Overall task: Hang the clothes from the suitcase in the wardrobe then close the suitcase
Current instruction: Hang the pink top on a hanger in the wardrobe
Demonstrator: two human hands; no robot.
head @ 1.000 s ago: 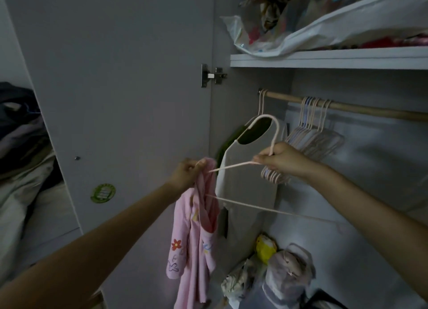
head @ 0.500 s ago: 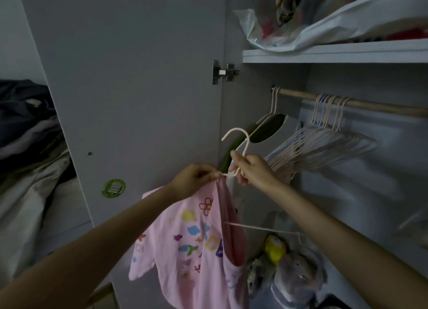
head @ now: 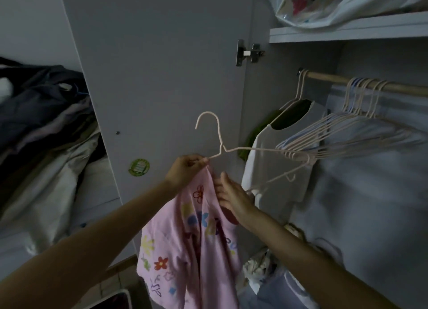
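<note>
1. Pink cotton child's garment with printed flowers (head: 196,246): hung in loose folds in front of the open grey wardrobe door (head: 157,77), its top edge gathered at the left hand; not yet on the rail
2. Pale wire clothes hanger (head: 231,150): held upright, hook uppermost, one shoulder end at the garment's top edge, the other reaching toward the wardrobe interior
3. Left hand (head: 185,169): fingers curled, pinching garment edge and hanger end together
4. Right hand (head: 231,197): fingers loosely spread against the garment's inner fold, touching the hanger's lower bar; whether it gripped the bar could not be told
5. Wooden wardrobe rail (head: 370,85): carried a white sleeveless top on a hanger (head: 275,160) and a bunch of bare pale hangers (head: 347,132)
6. Risk: hanger arm likely to snag inside the bunched cloth, since the neck opening was not held wide; garment could slip from the single pinch
7. Risk: free hanger end stood near the bare hangers and might tangle with them
8. Suitcase: not identifiable in view
</note>
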